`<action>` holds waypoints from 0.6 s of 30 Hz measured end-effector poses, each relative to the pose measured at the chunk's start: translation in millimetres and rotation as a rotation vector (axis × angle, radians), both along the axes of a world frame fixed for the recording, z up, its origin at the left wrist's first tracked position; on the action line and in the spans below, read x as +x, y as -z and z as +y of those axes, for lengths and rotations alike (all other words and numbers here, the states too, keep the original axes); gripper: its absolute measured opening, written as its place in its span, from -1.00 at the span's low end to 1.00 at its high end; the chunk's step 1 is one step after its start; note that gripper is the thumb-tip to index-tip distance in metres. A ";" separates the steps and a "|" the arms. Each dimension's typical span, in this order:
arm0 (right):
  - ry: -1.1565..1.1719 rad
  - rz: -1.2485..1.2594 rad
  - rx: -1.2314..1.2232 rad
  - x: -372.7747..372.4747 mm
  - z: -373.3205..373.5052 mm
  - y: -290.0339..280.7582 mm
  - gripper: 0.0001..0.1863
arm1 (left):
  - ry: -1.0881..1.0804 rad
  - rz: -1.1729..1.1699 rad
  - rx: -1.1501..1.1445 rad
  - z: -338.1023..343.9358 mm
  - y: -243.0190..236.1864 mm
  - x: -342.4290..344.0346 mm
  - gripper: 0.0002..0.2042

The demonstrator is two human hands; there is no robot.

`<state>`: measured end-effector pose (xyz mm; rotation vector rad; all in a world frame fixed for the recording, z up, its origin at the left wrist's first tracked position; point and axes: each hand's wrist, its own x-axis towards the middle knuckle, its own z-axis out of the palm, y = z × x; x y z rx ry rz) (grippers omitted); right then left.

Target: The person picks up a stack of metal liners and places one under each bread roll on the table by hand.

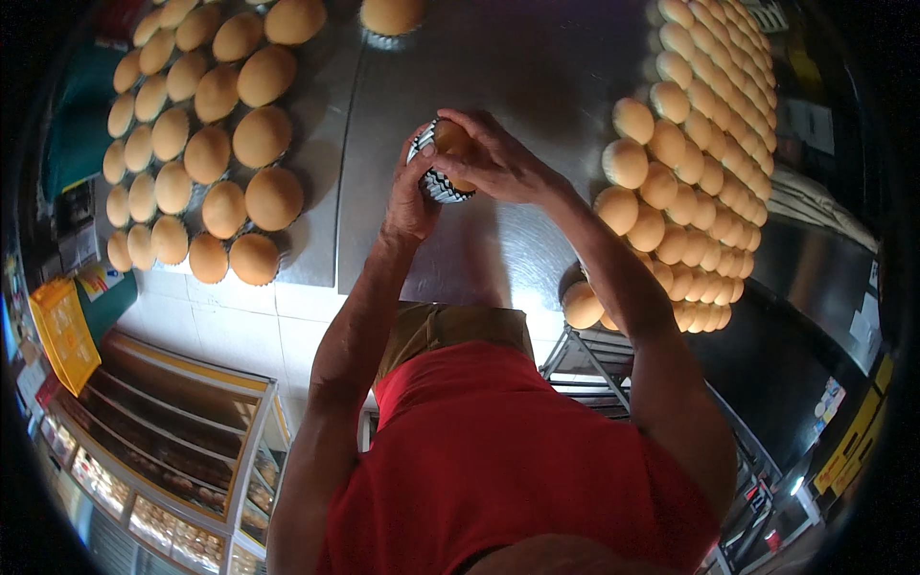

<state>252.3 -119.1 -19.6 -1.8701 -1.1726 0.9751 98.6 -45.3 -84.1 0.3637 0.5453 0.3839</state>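
Both my hands meet over the metal table around one golden cupcake (454, 146) in a black-and-white striped paper cup (443, 188). My left hand (412, 196) grips the cup from its left side, thumb across the front. From the right, my right hand (496, 161) curls over the top and side, fingers on the cake and the cup's rim. The cupcake is tilted, and its underside is partly hidden by my fingers. Another cupcake (391, 15) stands alone on the table beyond my hands.
Rows of cupcakes (224, 209) cover the table's left side. A denser block of cupcakes (685, 206) fills the right. The steel table (383, 244) ends just before my waist. A yellow crate (65, 333) and a glass display case (182, 422) stand at lower left.
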 end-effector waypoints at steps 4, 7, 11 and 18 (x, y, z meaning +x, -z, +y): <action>-0.028 0.031 0.020 45.1 -38.8 -17.9 -0.21 | 0.174 -0.041 0.124 -2.8 -23.2 39.6 -0.32; 0.040 0.053 0.052 70.4 -63.4 -14.9 -0.19 | 0.252 -0.036 0.175 -10.9 -32.6 73.4 -0.29; 0.122 0.061 0.094 106.8 -87.9 -22.4 -0.21 | 0.359 -0.045 0.247 -15.6 -31.6 120.0 -0.30; 0.205 -0.017 0.331 136.7 -102.5 -10.6 -0.23 | 0.446 -0.110 0.253 -30.8 -36.0 173.0 -0.31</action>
